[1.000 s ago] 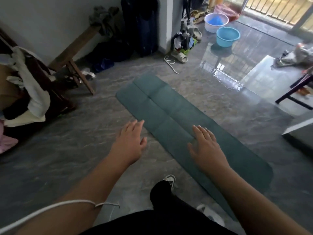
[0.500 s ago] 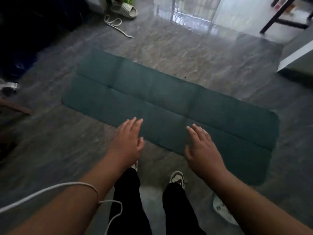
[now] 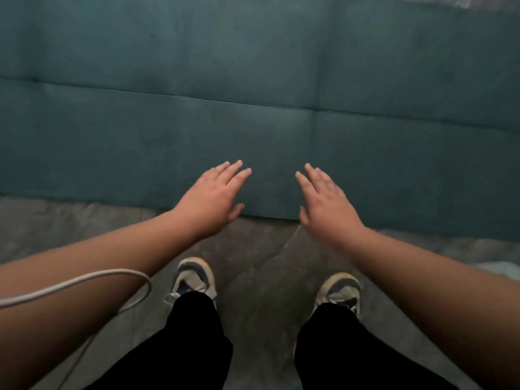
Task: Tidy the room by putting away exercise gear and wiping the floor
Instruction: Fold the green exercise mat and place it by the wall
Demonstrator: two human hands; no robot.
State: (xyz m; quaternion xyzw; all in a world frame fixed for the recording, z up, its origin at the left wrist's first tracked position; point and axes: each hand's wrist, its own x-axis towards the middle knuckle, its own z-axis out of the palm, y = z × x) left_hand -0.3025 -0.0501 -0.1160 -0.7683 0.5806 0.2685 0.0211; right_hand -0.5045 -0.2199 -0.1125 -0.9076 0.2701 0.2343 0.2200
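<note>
Bare forearms, black trousers [image 3: 180,347], grey-white sneakers [image 3: 194,280], and a white cable [image 3: 84,281] looping across the left arm.

The floor [image 3: 261,249] was grey stone or tile with pale marbled veining, and it showed in a band across the lower part of the view. A thin light line, perhaps a joint between tiles, ran slantwise through it near the middle. The surface looked smooth and faintly glossy, though the picture was soft with blur. At the top right corner a small bright patch [image 3: 461,0] lay on the floor, seemingly a reflection of daylight. Light elsewhere was dim and even, without hard shadows. A pale blurred area [image 3: 499,267] sat at the right edge; what it was could not be told.
</note>
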